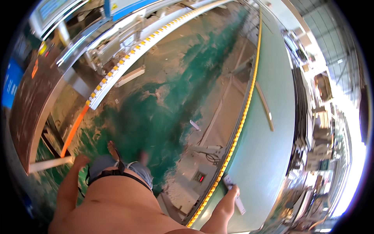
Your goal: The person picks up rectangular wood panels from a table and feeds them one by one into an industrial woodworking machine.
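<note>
On the right, my right hand [234, 191] is closed around a short, pale flat strip [239, 205] over the green conveyor belt [265, 163]. One end of the strip shows beyond my fingers and the other sticks out toward my wrist side. Whether it rests on the belt or hangs just above it, I cannot tell. My left hand [81, 160] hangs low beside my left hip, apart from any object. Its fingers are too small and blurred to make out. Farther along the belt lies a long, narrow wooden strip [265, 106].
A yellow toothed chain or belt [246, 110] edges the conveyor. To the left run a machine rail with yellow blocks [128, 57] and a brown panel [37, 87]. Between them is a dusty green floor [156, 113] with scraps. A small red display [201, 178] sits under the conveyor.
</note>
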A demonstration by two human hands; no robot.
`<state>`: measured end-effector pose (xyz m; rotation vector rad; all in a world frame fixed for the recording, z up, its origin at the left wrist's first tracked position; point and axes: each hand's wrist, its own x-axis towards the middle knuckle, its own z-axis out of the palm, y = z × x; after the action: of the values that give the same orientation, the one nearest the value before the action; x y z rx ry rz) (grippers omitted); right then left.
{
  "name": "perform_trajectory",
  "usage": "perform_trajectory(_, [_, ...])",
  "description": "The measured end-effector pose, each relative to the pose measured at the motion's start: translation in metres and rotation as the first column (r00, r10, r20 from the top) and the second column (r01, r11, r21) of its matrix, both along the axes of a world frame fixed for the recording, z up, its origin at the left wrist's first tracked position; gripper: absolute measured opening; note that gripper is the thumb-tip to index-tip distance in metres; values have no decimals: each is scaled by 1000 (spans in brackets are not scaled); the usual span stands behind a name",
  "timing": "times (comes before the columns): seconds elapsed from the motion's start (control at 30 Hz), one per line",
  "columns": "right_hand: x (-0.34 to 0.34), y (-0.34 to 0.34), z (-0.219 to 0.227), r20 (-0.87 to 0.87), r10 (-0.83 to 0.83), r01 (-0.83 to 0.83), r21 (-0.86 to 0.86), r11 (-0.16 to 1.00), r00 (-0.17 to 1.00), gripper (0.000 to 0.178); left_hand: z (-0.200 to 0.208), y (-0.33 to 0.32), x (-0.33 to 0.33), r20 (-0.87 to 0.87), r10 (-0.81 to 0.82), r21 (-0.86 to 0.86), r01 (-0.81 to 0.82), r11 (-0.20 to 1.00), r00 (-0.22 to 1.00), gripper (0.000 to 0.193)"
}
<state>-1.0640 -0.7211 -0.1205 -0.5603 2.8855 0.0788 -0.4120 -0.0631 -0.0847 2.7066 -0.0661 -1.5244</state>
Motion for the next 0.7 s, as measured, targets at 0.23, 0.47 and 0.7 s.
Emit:
perform_trajectory(0.23, [212,76,154,391,754,-35,-877,479,527,64,-68,96,29,249,-435,154,408,900,865,34])
perform_trajectory(0.47, [502,228,161,-29,930,-542,-806,-239,-367,68,60,-2,141,-122,706,-929,-330,167,698,35])
perform_trajectory(0.7, [721,395,195,178,333,-366,-637,-679,-926,59,122,66,216,-421,785,-896,-341,-284,454,51])
